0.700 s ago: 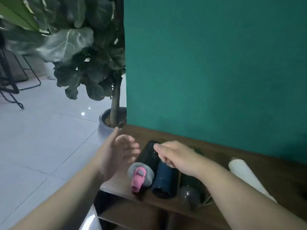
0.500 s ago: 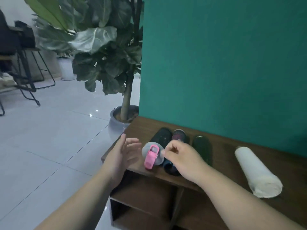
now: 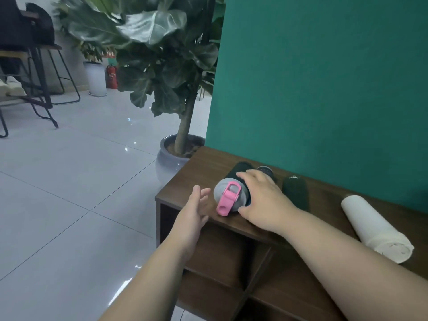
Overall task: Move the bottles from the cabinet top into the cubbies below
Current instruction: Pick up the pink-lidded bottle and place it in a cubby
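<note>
Three bottles lie side by side on the dark wooden cabinet top [image 3: 196, 167]. The leftmost is a black bottle with a grey lid and pink flip cap [image 3: 228, 198]. My right hand [image 3: 264, 200] lies over its body, fingers and thumb curled around it just behind the lid. A dark blue bottle [image 3: 266, 170] lies behind that hand, mostly hidden. A dark green bottle [image 3: 295, 193] lies to the right. My left hand [image 3: 196, 209] hovers open just left of the lid, at the cabinet's front edge. Open cubbies [image 3: 222, 256] show below the top.
A rolled white towel [image 3: 375, 225] lies on the cabinet top at the right. A teal wall [image 3: 324, 77] backs the cabinet. A potted fiddle-leaf plant [image 3: 178, 154] stands at its left end. Stools [image 3: 46, 77] stand far left on the tiled floor [image 3: 69, 193].
My right hand has shifted from the dark blue bottle onto the pink-capped bottle and closed around it. The view has pulled back and up. My left hand stays open beside the lid.
</note>
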The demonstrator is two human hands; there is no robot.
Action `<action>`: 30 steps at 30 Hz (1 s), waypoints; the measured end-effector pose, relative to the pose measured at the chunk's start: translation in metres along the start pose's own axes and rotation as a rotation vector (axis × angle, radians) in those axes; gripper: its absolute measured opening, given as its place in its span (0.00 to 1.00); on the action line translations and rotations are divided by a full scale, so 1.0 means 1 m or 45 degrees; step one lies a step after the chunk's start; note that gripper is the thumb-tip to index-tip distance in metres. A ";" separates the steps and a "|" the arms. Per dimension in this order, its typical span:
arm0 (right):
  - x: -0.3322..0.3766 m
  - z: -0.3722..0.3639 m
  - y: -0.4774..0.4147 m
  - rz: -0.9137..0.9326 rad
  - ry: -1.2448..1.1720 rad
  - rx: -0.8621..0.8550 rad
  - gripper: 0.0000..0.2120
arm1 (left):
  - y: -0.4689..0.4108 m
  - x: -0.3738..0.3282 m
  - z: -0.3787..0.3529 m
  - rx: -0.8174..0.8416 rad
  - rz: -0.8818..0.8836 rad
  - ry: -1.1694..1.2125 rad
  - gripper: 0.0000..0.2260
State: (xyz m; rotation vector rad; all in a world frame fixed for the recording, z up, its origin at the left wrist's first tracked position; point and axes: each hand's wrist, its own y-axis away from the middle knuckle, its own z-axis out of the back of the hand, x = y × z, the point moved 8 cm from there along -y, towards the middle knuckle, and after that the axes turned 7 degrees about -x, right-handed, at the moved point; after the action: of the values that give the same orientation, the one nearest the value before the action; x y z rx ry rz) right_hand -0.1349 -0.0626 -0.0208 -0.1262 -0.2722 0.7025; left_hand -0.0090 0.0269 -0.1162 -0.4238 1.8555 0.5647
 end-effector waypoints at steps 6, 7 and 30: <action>0.006 -0.026 -0.026 0.151 0.222 0.084 0.42 | -0.004 0.034 0.007 0.106 -0.034 0.117 0.35; 0.008 -0.029 -0.029 0.175 0.241 0.085 0.41 | -0.006 0.037 0.008 0.114 -0.020 0.147 0.33; 0.049 -0.014 -0.012 0.433 0.289 -0.003 0.34 | 0.003 0.039 0.034 -0.077 -0.102 0.159 0.27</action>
State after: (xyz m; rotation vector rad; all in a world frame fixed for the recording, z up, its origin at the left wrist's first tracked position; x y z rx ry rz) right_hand -0.0873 -0.0403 -0.0214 -0.2564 -0.0328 1.0167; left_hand 0.0026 0.0486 -0.1621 -0.5826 1.9342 0.5518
